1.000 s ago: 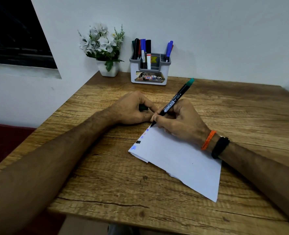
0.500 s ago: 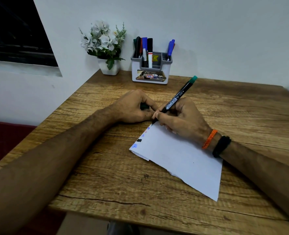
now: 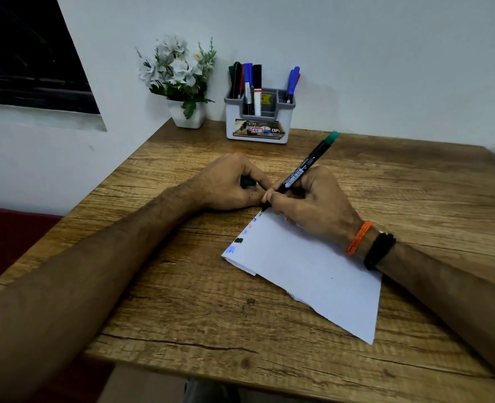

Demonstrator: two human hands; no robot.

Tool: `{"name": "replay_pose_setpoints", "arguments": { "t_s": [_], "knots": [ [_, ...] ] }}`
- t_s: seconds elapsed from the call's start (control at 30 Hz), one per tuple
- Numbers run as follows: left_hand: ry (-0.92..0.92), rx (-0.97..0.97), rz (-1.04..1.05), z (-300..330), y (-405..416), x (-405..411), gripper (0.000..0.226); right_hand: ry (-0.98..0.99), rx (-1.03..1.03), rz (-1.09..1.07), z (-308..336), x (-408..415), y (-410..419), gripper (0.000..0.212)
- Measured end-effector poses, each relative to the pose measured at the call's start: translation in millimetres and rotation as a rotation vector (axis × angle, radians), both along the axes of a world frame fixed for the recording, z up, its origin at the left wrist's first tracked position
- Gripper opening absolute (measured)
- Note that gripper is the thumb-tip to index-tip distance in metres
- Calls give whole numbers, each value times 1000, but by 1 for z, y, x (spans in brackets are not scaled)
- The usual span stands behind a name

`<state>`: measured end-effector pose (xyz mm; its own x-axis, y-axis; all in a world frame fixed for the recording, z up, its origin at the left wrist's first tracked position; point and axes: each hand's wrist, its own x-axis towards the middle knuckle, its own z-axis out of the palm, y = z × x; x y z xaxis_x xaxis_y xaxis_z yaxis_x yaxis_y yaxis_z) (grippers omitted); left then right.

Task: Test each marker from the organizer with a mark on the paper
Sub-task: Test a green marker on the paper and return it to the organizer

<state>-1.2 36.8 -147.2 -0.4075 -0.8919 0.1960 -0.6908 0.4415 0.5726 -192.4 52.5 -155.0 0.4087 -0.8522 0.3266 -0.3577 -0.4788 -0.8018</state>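
left hand [image 3: 229, 184]: we see fingers curled round a green cap [image 3: 248, 182] | right hand [image 3: 313, 205]: fingers pinch the marker [image 3: 298, 173], tip below them on the paper [image 3: 313, 274] on the worktop [image 3: 182, 301] | organizer [image 3: 258, 123] well beyond the fingers

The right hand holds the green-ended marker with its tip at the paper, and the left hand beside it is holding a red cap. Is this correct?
Not quite: the cap in the left hand is dark green, not red, as the head view shows. The rest holds: the right hand grips the green-ended marker with its tip at the paper.
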Motion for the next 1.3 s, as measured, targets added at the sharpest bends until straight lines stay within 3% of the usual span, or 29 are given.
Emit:
{"name": "replay_pose_setpoints", "arguments": {
  "t_s": [0.77, 0.97, 1.2, 1.3],
  "knots": [
    [-11, -7, -5, 0, 0, 0, 22, 15, 1, -2, -1, -1, -2, 9],
    [16, 8, -6, 2, 2, -2, 19, -232, 99, 28, 8, -4, -3, 11],
    [113, -37, 64, 3, 2, 2, 27, -347, 214, 59, 13, -8, -10, 21],
    [330, 52, 116, 3, -1, 5, 19, -496, 439, 72, 18, -11, -14, 31]
  ]
}}
